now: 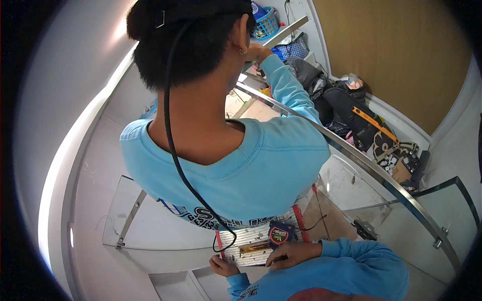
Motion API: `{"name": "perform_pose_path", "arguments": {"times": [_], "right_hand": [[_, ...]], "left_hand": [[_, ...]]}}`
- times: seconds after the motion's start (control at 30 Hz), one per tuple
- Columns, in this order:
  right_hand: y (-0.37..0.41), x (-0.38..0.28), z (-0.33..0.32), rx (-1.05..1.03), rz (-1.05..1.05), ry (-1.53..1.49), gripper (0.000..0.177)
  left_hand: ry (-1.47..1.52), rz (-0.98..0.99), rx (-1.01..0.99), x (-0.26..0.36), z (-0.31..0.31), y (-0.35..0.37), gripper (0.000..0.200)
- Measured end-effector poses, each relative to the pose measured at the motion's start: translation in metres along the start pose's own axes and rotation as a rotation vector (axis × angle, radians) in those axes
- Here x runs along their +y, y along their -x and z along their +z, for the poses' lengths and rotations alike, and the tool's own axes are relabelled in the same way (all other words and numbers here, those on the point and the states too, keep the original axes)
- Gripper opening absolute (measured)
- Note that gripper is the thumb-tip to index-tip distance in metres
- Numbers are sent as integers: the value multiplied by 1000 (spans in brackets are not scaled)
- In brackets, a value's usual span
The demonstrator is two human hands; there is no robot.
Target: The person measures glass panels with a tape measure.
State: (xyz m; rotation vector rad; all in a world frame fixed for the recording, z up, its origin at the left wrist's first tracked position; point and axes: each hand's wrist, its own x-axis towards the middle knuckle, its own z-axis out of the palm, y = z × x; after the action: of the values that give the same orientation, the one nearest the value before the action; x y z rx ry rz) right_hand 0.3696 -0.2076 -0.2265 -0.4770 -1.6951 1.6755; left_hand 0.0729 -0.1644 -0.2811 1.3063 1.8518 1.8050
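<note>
My left hand (224, 266) has its fingers curled at the near left corner of a white ribbed step (251, 257) with red edges, like a stepladder's top. Over the same step's near edge my right hand (292, 254) lies loosely bent, with a gap between thumb and fingers; I see nothing held in it. Just beyond its knuckles sits a blue and black tape measure (280, 234). A brass-coloured metal piece (255, 248) lies on the ribbed top, among dark specks.
A co-worker in a light blue shirt (226, 150) stands close in front, one arm stretched forward. A metal handrail (371, 165) with curved glass runs along the right. Beyond it are black bags (309, 75), an orange level (374, 124) and a blue basket (266, 25).
</note>
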Motion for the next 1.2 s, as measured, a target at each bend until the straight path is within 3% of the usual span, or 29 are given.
{"name": "perform_pose_path", "arguments": {"times": [0.13,0.5,0.87,1.13,1.2], "right_hand": [[0,-6,-2,-15,14,11,38],[1,-3,1,-17,4,-29,42],[2,-12,1,-18,71,-7,37],[3,-12,4,37,-8,15,38],[3,-19,1,-13,71,42,39]], "left_hand": [[75,-21,7,-5,1,-1,35],[-115,-6,-47,-1,-6,-2,35],[63,-45,-22,1,-2,1,34],[25,-26,-8,2,0,1,33],[45,-18,5,5,2,2,33]]}}
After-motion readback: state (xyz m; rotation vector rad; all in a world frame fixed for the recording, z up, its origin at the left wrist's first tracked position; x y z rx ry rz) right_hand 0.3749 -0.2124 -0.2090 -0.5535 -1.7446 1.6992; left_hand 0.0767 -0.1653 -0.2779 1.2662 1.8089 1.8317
